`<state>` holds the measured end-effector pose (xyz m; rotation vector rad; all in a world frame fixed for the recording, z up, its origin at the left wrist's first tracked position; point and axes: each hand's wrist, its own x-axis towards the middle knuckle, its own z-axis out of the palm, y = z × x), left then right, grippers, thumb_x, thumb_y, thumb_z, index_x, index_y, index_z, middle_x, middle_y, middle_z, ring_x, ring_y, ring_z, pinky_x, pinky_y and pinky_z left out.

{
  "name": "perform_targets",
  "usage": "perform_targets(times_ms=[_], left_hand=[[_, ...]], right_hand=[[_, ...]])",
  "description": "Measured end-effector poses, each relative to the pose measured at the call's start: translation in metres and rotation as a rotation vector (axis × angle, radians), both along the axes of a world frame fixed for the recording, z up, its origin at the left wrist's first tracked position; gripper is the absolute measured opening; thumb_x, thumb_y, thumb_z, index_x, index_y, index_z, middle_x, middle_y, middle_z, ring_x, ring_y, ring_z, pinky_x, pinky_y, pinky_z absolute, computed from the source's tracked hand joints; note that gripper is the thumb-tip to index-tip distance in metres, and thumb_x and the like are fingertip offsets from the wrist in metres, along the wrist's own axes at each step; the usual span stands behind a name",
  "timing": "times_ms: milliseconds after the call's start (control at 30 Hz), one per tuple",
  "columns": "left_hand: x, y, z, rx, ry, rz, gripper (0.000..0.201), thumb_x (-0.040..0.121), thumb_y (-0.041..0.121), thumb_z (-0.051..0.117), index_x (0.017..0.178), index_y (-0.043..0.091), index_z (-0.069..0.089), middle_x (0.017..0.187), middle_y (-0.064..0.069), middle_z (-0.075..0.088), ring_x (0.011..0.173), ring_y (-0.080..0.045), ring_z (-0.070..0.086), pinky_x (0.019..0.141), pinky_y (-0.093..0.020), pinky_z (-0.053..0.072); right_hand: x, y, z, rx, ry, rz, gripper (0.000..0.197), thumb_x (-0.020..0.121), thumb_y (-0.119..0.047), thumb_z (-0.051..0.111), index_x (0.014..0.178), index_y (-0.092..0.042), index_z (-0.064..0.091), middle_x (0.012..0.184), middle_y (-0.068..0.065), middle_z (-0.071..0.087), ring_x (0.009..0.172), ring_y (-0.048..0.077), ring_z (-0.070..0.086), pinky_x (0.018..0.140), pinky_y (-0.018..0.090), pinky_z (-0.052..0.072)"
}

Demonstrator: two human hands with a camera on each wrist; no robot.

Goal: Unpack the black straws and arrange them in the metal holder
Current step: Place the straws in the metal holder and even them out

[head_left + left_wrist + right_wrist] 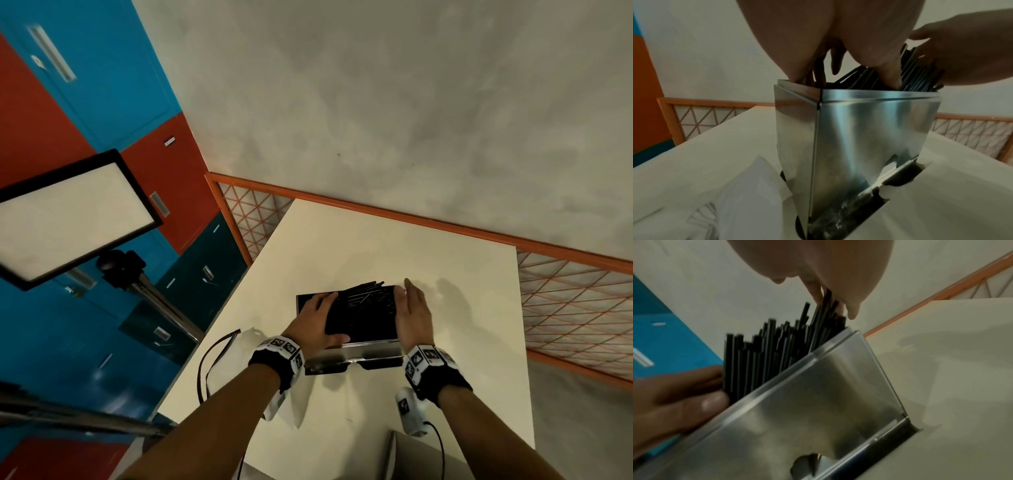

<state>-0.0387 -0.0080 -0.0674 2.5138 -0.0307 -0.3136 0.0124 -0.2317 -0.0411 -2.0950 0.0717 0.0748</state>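
Left of the left hand, a crumpled clear wrapper (748,194) lies on the counter (342,240). The left hand (317,320) lies with straight fingers on the black straws (363,308) at the holder's left end. Between the hands stands the metal holder (869,138), straws poking unevenly above its rim. The right hand (412,313), fingers straight, presses flat against the straws' right side.

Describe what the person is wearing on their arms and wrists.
Both forearms are bare, with no sleeves and no gloves. Each wrist carries a black band topped by a ring of white blocks printed with black square markers. A white camera pod bearing another marker hangs under the right wrist, with a thin black cable running from it. The left hand and right hand are bare.
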Motion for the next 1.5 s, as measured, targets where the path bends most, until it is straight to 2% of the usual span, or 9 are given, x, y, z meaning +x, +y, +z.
perform_targets(times_ms=[233, 400, 533, 667, 833, 900, 1067, 1333, 1500], left_hand=[[0.015, -0.005, 0.003, 0.031, 0.138, 0.014, 0.111, 0.072, 0.047, 0.080, 0.158, 0.021, 0.015, 0.156, -0.005, 0.029, 0.141, -0.028, 0.037, 0.116, -0.042, 0.036], [0.018, -0.017, 0.006, 0.209, 0.145, -0.059, 0.094, 0.081, 0.027, 0.072, 0.157, 0.020, 0.017, 0.147, -0.013, 0.034, 0.129, -0.039, 0.041, 0.109, -0.050, 0.039], [0.018, -0.031, 0.009, 0.288, 0.146, -0.064, 0.088, 0.083, 0.018, 0.068, 0.154, 0.028, 0.019, 0.142, -0.012, 0.035, 0.129, -0.039, 0.037, 0.105, -0.058, 0.040], [0.018, -0.044, 0.011, 0.367, 0.100, -0.099, 0.088, 0.085, 0.015, 0.065, 0.155, 0.031, 0.014, 0.143, -0.015, 0.033, 0.132, -0.040, 0.035, 0.111, -0.058, 0.034], [0.018, -0.046, 0.009, 0.275, 0.066, -0.057, 0.093, 0.079, 0.008, 0.063, 0.155, 0.035, 0.016, 0.145, -0.015, 0.029, 0.131, -0.039, 0.033, 0.110, -0.055, 0.036], [0.017, -0.039, 0.006, 0.196, 0.057, -0.035, 0.091, 0.079, 0.010, 0.063, 0.154, 0.035, 0.019, 0.143, -0.012, 0.029, 0.130, -0.037, 0.035, 0.109, -0.052, 0.040], [0.015, -0.013, 0.005, 0.015, 0.086, -0.059, 0.092, 0.080, 0.030, 0.073, 0.156, 0.029, 0.022, 0.149, -0.006, 0.025, 0.136, -0.031, 0.037, 0.114, -0.041, 0.039], [0.025, 0.006, 0.015, 0.199, 0.205, -0.143, 0.107, 0.075, 0.035, 0.080, 0.158, 0.012, 0.016, 0.153, -0.013, 0.031, 0.139, -0.034, 0.038, 0.114, -0.044, 0.037], [0.028, -0.007, 0.003, 0.261, 0.226, -0.140, 0.103, 0.082, 0.033, 0.075, 0.158, 0.011, 0.010, 0.151, -0.018, 0.036, 0.135, -0.038, 0.043, 0.111, -0.047, 0.040]], right_hand=[[-0.003, 0.029, -0.003, -0.104, -0.119, 0.154, 0.051, 0.101, -0.037, 0.043, 0.142, -0.008, 0.041, 0.148, 0.005, 0.037, 0.132, 0.021, 0.041, 0.110, 0.026, 0.032], [0.005, 0.015, -0.006, -0.018, -0.110, 0.051, 0.037, 0.100, -0.028, 0.047, 0.130, -0.007, 0.055, 0.133, 0.007, 0.052, 0.121, 0.025, 0.051, 0.099, 0.023, 0.034], [0.010, 0.005, -0.010, 0.015, -0.118, 0.017, 0.035, 0.101, -0.029, 0.046, 0.130, -0.012, 0.057, 0.134, 0.002, 0.054, 0.122, 0.021, 0.051, 0.102, 0.028, 0.037], [0.014, 0.006, -0.007, 0.138, -0.028, -0.071, 0.039, 0.101, -0.034, 0.046, 0.133, -0.016, 0.056, 0.139, 0.001, 0.053, 0.128, 0.020, 0.048, 0.108, 0.032, 0.035], [0.006, 0.022, -0.004, 0.212, -0.005, -0.040, 0.041, 0.101, -0.037, 0.045, 0.135, -0.017, 0.054, 0.141, 0.000, 0.052, 0.129, 0.018, 0.047, 0.110, 0.032, 0.033], [0.005, 0.025, -0.005, 0.153, -0.037, 0.017, 0.041, 0.102, -0.036, 0.043, 0.135, -0.015, 0.053, 0.141, 0.001, 0.052, 0.128, 0.019, 0.048, 0.110, 0.034, 0.035], [0.009, 0.013, -0.005, 0.094, -0.071, 0.007, 0.039, 0.103, -0.032, 0.041, 0.134, -0.012, 0.054, 0.139, 0.002, 0.053, 0.128, 0.020, 0.048, 0.103, 0.023, 0.030], [0.016, 0.002, -0.011, 0.116, 0.012, -0.115, 0.033, 0.101, -0.022, 0.043, 0.129, -0.011, 0.059, 0.135, 0.007, 0.058, 0.124, 0.025, 0.052, 0.102, 0.025, 0.034], [0.008, 0.008, -0.011, -0.085, -0.087, -0.048, 0.028, 0.097, -0.004, 0.045, 0.113, -0.008, 0.067, 0.123, 0.008, 0.063, 0.108, 0.028, 0.060, 0.091, 0.021, 0.038]])
